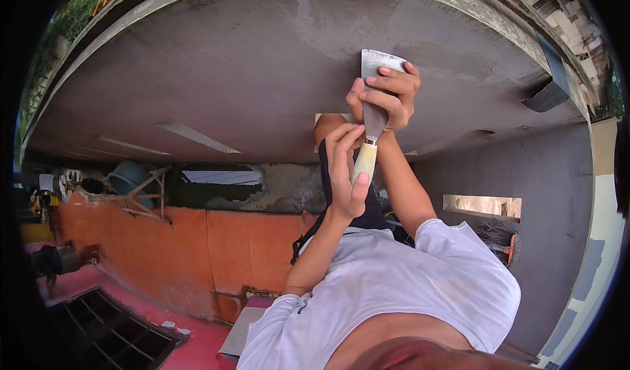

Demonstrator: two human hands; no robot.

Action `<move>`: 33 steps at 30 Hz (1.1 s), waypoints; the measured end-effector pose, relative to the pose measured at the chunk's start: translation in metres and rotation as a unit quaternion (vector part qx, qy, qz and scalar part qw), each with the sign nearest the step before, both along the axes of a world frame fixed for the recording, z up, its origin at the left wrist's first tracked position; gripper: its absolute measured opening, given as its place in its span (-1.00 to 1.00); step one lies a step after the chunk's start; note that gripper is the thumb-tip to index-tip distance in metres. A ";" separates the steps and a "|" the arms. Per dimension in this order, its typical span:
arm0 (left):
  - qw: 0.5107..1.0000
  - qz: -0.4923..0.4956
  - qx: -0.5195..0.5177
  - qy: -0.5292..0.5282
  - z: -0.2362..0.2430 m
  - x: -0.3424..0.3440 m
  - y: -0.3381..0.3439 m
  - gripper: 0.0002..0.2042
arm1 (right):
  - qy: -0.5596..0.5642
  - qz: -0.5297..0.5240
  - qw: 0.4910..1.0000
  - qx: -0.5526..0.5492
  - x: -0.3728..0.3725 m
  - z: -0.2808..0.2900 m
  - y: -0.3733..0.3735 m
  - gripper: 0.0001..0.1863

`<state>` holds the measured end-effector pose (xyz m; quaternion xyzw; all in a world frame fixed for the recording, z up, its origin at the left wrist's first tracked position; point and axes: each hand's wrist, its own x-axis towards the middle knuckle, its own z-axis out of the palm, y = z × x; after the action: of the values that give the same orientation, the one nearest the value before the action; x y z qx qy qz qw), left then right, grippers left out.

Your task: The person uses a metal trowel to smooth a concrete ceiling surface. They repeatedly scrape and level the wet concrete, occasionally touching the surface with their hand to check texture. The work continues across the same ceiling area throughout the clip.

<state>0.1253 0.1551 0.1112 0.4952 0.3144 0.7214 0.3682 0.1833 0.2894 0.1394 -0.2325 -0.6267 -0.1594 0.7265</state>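
Observation:
In front of a grey plastered surface, my two hands hold a putty knife. It has a wide metal blade with pale smears and a cream handle. My left hand is closed on the handle, its thumb against the lower part and its fingers reaching up along the side. My right hand grips the blade, with fingertips lying across its face and the blade's broad end showing above them. The blade points up and away from me. Whether its edge touches the grey surface, I cannot tell.
A black angular fitting sticks out at the right. Narrow slots cut through the grey surface. At the left, a grey-blue basin rests on a wooden stand by an orange wall. A mop head is at the right.

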 end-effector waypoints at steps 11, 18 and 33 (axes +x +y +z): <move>0.965 -0.062 0.049 -0.251 -0.034 0.006 0.013 -0.30 | -0.013 0.011 1.000 -0.004 -0.008 -0.034 0.005 -0.63; 0.971 -0.067 0.005 -0.228 -0.046 0.002 0.024 -0.26 | 0.026 -0.001 1.000 0.016 -0.017 -0.044 0.013 -0.63; 0.972 -0.082 0.014 -0.222 -0.045 -0.023 0.030 -0.27 | 0.028 -0.016 0.999 0.011 -0.041 -0.023 0.013 -0.65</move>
<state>0.1026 0.1848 0.0660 0.3521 0.1730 0.7847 0.4799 0.1423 0.3024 0.1161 -0.2387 -0.6005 -0.1708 0.7438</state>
